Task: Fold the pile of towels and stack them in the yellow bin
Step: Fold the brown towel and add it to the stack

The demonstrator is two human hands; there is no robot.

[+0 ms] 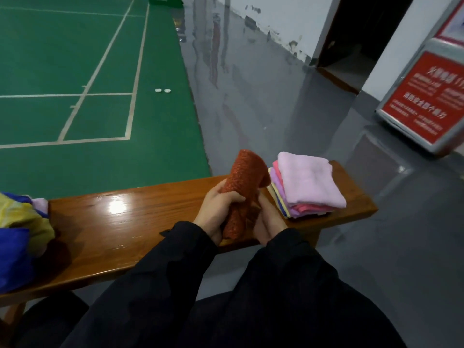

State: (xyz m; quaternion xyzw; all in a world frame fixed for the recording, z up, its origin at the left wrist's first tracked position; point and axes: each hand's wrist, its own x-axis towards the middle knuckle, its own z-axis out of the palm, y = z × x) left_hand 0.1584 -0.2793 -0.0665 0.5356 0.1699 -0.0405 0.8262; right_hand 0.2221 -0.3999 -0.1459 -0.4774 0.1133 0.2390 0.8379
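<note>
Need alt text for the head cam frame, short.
Both hands, left hand and right hand, grip an orange-red towel above a wooden bench. A stack of folded pastel towels sits beside it on the right, with crumpled yellow and blue cloth at the bench's left end.

left hand point(218, 212), right hand point(270, 219) gripping orange towel point(244, 182)

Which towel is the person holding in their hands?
The orange-red towel. Both hands grip it above the bench, while the other folded towels sit stacked beside it, pink towel on top.
</note>
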